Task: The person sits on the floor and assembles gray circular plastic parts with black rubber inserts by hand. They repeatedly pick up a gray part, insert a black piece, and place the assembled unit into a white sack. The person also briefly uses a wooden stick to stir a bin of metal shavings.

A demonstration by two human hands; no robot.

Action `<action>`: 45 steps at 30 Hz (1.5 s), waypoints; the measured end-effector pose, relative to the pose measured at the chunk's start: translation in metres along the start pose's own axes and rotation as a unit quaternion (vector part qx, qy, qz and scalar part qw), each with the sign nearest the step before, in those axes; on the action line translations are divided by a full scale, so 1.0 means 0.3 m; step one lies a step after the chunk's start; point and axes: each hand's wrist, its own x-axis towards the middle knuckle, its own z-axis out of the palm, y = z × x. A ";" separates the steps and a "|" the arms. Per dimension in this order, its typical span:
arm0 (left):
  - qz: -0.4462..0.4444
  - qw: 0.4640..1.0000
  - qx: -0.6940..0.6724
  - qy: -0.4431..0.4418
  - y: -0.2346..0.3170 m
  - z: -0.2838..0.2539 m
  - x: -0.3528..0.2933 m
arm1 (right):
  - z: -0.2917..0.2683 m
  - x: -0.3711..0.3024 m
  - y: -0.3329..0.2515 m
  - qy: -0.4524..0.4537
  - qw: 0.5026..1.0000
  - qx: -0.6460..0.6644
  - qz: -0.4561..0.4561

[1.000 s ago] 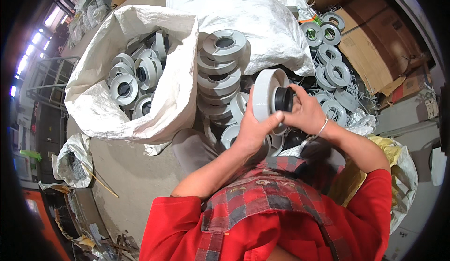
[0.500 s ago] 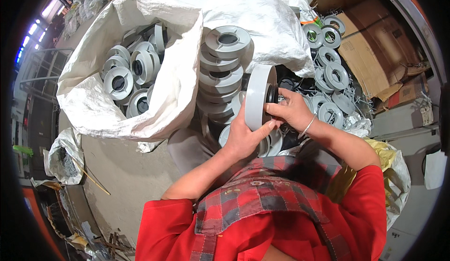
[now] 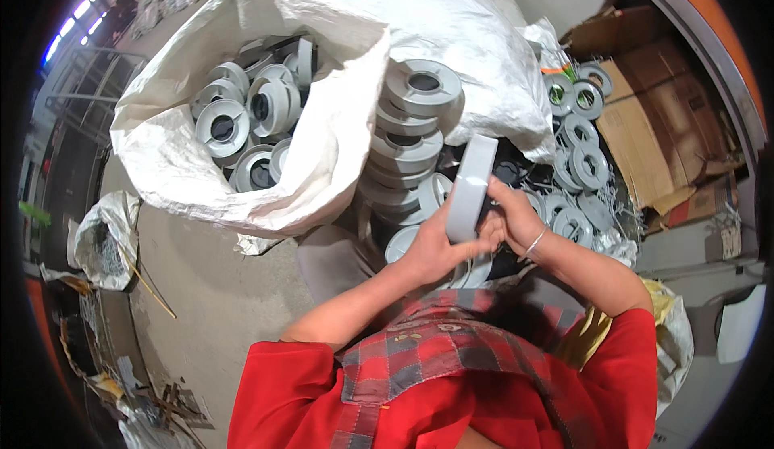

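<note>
A grey plastic ring-shaped part (image 3: 474, 187) stands on edge between my hands, its wide rim toward me. My left hand (image 3: 435, 243) grips its left side and lower end, the thumb across the bottom. Bent fingers of my right hand (image 3: 516, 219), slightly blurred, close on its right side, where the dark inner face is mostly hidden. Just left of my hands rises a stack of similar grey rings (image 3: 403, 147) with dark centres. More loose grey rings (image 3: 588, 167) lie in a heap to the right of my right hand.
An open white woven sack (image 3: 250, 199) with several grey rings inside stands at the left. A full white sack (image 3: 451, 38) lies behind the stack. Cardboard boxes (image 3: 637, 126) are at the far right. A small bag (image 3: 105, 239) sits on the floor at left.
The ring has turned more edge-on, and the black piece seen at its right side is now hidden. My right fingers have curled lower against it. The whole view has shifted slightly.
</note>
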 end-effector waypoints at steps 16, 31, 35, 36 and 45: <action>-0.340 0.735 -0.332 0.484 -0.409 -0.146 0.142 | -0.090 0.802 -0.380 0.072 0.742 -0.620 -0.244; -0.086 0.908 -0.088 0.401 -0.278 -0.019 0.229 | -0.259 0.496 -0.342 0.093 0.915 -0.304 -0.246; -0.065 0.914 -0.093 0.390 -0.231 0.032 0.255 | -0.259 0.320 -0.413 0.053 0.926 -0.307 -0.213; -0.074 0.916 -0.092 0.383 -0.188 0.035 0.267 | -0.289 0.324 -0.420 0.018 0.913 -0.351 -0.209; 0.120 0.881 -0.157 0.429 0.266 -0.255 0.153 | 0.229 0.111 -0.740 0.032 0.756 -0.396 -0.520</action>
